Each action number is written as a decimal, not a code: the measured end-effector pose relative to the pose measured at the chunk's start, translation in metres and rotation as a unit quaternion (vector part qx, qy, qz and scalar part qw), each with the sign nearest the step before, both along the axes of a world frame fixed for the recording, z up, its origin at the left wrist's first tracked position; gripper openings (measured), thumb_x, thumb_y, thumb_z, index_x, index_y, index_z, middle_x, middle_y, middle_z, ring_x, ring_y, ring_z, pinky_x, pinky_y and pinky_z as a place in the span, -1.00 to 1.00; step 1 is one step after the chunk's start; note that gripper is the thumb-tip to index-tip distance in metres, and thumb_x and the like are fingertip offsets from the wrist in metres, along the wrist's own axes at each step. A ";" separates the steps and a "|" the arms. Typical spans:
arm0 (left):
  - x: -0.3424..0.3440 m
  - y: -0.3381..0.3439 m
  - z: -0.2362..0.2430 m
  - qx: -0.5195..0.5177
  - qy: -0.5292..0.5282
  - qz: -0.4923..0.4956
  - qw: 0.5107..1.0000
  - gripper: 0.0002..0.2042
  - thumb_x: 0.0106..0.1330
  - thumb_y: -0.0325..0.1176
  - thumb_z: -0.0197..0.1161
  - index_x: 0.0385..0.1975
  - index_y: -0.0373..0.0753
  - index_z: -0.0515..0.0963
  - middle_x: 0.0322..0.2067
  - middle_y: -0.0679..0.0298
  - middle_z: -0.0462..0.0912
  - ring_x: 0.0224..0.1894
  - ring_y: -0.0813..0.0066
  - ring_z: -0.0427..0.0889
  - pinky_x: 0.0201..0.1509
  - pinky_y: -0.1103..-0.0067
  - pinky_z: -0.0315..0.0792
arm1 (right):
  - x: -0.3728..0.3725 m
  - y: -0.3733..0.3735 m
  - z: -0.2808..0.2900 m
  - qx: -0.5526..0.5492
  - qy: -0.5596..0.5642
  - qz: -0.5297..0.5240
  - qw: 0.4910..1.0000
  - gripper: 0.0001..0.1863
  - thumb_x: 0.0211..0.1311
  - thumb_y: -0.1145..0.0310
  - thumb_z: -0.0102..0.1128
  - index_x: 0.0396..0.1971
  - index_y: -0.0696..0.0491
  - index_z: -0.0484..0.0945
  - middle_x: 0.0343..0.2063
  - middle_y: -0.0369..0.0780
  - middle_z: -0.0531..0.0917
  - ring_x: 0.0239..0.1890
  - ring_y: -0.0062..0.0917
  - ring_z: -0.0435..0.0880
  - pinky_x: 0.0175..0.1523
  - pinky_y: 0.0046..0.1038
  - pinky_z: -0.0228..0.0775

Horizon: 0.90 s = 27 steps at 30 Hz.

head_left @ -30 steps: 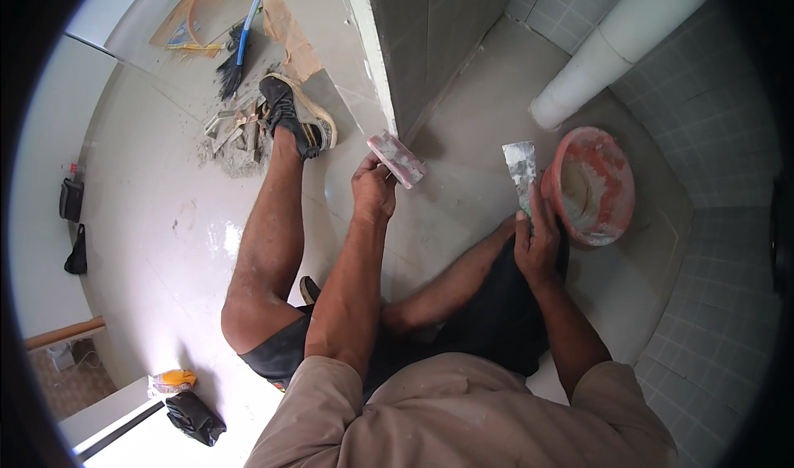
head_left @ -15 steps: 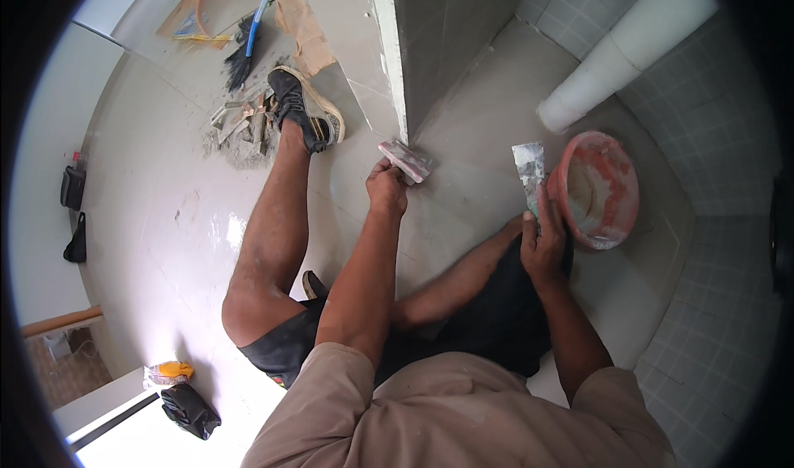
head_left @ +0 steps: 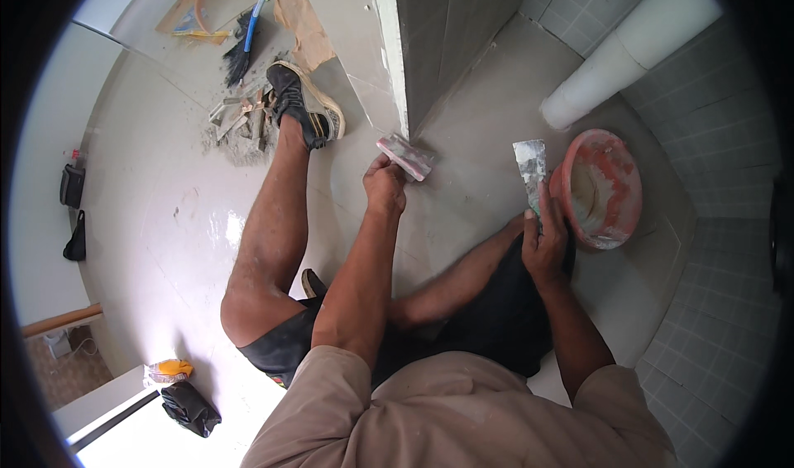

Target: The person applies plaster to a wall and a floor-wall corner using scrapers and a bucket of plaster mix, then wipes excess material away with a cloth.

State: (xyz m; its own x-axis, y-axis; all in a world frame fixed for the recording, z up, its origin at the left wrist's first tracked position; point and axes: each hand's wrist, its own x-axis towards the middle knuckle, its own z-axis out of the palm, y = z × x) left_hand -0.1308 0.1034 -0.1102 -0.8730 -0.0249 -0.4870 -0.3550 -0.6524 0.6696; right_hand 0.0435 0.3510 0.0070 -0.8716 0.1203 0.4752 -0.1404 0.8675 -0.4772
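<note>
My left hand (head_left: 385, 185) grips a flat, pinkish-grey rectangular block (head_left: 405, 155), smeared with pale material, at the floor by the foot of the wall's white corner edge (head_left: 394, 62). Whether the block is a sponge or a float I cannot make out. Held upright in my right hand (head_left: 544, 244) is a putty knife (head_left: 529, 163), its blade coated with whitish paste. Just right of that blade, a reddish plastic basin (head_left: 634, 191) leans toward me, with pale paste inside and dried on its wall.
A white pipe (head_left: 608, 67) rises from the floor at the far right. Broken tile rubble (head_left: 240, 120) lies beside my shoe (head_left: 299, 104), near a black-bristled broom (head_left: 240, 50) and torn cardboard (head_left: 302, 21). A black plastic bag (head_left: 190, 408) sits at lower left.
My left hand and the block have shifted very slightly left. My right hand stays nearly in place with the putty knife, and the view has tilted a little.
</note>
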 end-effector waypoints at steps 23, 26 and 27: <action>-0.004 0.006 0.040 0.000 -0.007 0.010 1.000 -0.64 0.25 -0.76 0.05 0.06 -0.45 0.49 -0.09 0.12 0.65 -0.08 0.27 0.67 0.04 0.40 0.57 | -0.002 -0.002 0.000 0.007 0.012 0.003 1.000 -0.46 0.35 0.49 0.04 0.32 0.25 0.33 -0.16 0.07 0.55 -0.13 -0.04 0.59 0.01 -0.16 0.46; -0.003 0.000 0.047 -0.015 0.007 -0.004 1.000 -0.63 0.38 -0.70 -0.03 0.18 -0.47 0.41 0.01 0.09 0.59 0.04 0.21 0.62 0.14 0.28 0.53 | -0.003 -0.005 0.001 0.002 0.015 0.007 1.000 -0.47 0.35 0.49 0.04 0.32 0.26 0.33 -0.13 0.09 0.56 -0.10 -0.03 0.60 0.02 -0.16 0.46; -0.004 0.000 0.051 -0.007 0.007 0.004 1.000 -0.62 0.31 -0.73 0.01 0.14 -0.48 0.43 -0.03 0.09 0.62 -0.01 0.23 0.64 0.11 0.31 0.55 | -0.003 -0.005 0.001 0.003 0.019 0.007 1.000 -0.47 0.35 0.48 0.03 0.32 0.26 0.33 -0.11 0.10 0.57 -0.08 -0.02 0.60 0.03 -0.16 0.47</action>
